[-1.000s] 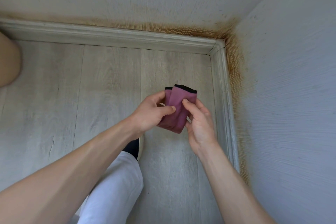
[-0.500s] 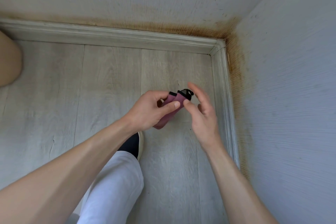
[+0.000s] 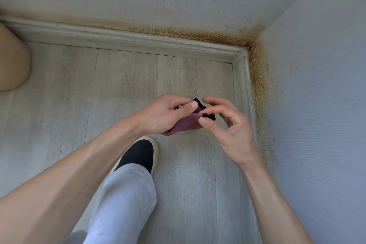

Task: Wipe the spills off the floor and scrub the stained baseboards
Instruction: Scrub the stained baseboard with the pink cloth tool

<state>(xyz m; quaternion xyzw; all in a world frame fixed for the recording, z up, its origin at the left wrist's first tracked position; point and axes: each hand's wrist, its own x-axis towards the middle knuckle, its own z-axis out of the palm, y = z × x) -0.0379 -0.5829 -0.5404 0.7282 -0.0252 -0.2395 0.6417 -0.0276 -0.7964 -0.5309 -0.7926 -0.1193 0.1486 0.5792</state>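
standing over grey floor (image 3: 65,105), black shoe (image 3: 138,154) forward. left hand (image 3: 158,115) grips folded purple cloth (image 3: 186,124), held above the floor; right hand (image 3: 227,125) pinches its black edge. beyond, baseboard (image 3: 138,40) with rusty staining above, into the corner.

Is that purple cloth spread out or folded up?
Folded: the cloth is a small bundle held between the left hand and right hand.

Two hands work a folded purple cloth (image 3: 185,124) above a grey plank floor (image 3: 65,105): the left hand (image 3: 164,114) grips its body, the right hand (image 3: 227,125) pinches its black-trimmed edge. Brown-stained baseboards (image 3: 138,40) meet at two o'clock; a dark shoe (image 3: 139,154) sits at six.
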